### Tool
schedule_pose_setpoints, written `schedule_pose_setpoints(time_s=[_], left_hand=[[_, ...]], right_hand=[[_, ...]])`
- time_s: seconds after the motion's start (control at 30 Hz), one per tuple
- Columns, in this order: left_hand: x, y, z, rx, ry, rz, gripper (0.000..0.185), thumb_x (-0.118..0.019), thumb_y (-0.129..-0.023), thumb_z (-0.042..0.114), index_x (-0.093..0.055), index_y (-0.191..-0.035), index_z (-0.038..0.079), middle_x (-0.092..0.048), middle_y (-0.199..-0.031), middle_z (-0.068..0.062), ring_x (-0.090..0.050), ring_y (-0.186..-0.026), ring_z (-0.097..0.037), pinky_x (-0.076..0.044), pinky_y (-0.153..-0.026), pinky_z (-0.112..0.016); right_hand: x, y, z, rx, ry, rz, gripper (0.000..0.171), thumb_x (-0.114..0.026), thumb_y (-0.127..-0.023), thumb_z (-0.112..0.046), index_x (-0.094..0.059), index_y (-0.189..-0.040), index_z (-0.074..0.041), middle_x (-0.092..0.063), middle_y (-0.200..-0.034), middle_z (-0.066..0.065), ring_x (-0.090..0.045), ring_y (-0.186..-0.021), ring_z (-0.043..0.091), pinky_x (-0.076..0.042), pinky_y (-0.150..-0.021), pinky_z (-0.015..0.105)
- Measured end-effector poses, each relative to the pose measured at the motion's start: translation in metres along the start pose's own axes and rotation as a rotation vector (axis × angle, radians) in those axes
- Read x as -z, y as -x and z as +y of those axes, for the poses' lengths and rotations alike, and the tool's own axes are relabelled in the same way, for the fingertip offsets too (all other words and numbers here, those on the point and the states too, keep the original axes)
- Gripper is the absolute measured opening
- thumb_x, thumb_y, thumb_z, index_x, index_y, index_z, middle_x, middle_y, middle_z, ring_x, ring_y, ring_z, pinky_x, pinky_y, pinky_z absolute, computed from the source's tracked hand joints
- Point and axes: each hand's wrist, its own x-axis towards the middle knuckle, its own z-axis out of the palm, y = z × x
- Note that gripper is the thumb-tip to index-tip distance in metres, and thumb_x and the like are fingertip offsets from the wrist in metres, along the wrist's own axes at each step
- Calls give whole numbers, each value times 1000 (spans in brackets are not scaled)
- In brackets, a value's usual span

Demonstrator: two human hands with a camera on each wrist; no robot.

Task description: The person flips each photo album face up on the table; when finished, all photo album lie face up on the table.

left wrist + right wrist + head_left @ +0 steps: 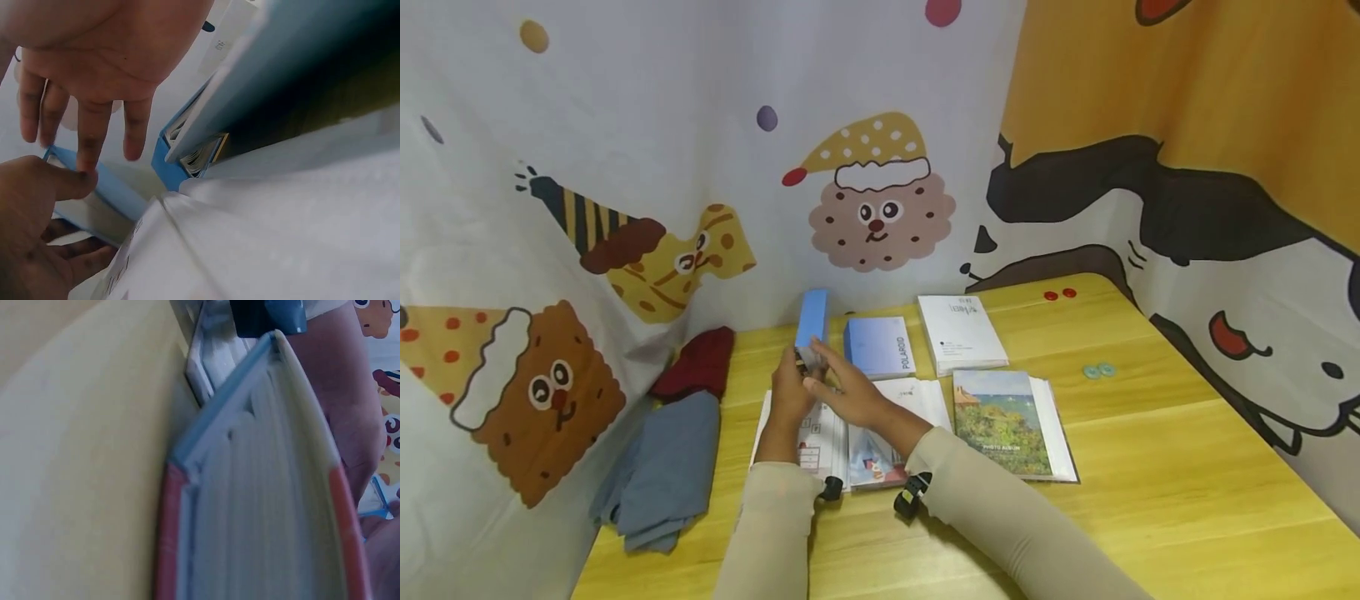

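Observation:
My left hand point(790, 396) grips a blue photo album point(812, 315) stood on edge; in the left wrist view its thumb and fingers lie around the pale pages. A small dark patterned patch shows at the album's near end. Beside it, my right hand point(856, 398) reaches over from the right, its fingers straight and spread in the left wrist view, fingertips close to the album. Under the hands lie a white album point(808, 442) and another with a picture on its lower cover point(880, 475), partly covered by the right wrist. A blue POLAROID album point(880, 346) lies just behind.
To the right are a white album point(962, 333) and a landscape-covered photo album point(996, 425). Red discs point(1060, 294) and green discs point(1099, 371) sit farther right on the wooden table point(1187, 483). Grey cloth point(666, 467) and dark red cloth point(700, 367) lie left, by the printed curtain point(700, 100).

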Motion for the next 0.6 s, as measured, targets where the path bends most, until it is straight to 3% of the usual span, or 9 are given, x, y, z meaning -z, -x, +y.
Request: schedule_pose_setpoints(time_s=[0.13,0.23,0.43,0.6], left_hand=[[-1,1,2,-19,70,47,75,-70,-102,0,-33,-167,6,-50,-162,-32,-62,-138,-56,-56,-112,-63],[0,3,2,-43,84,74,83,-69,-101,-5,-28,-171,8,-44,-166,-31,-61,-137,-57,-57,-110,-65],[-2,5,-2,-142,42,148,73,-65,-100,-12,-38,-167,2,-48,-161,-35,-59,-138,-59,-57,-107,-69],[-3,2,-1,-131,9,152,71,-66,-99,-11,-40,-165,0,-50,-159,-37,-59,-137,-60,-57,-108,-68]], right_hand=[[-1,1,1,19,-58,18,77,-53,-115,-42,-20,-175,-6,-7,-187,8,-20,-171,34,-28,-137,49],[-2,2,0,21,-92,16,75,-53,-116,-36,-19,-174,-4,-7,-186,11,-26,-169,36,-30,-136,49],[-4,3,-2,-6,-102,-39,76,-52,-116,-38,-16,-175,-6,-7,-186,9,-30,-168,33,-29,-136,46],[-2,4,-1,-39,-78,-34,78,-51,-115,-47,-18,-176,-9,-16,-185,13,-34,-166,36,-31,-135,52]])
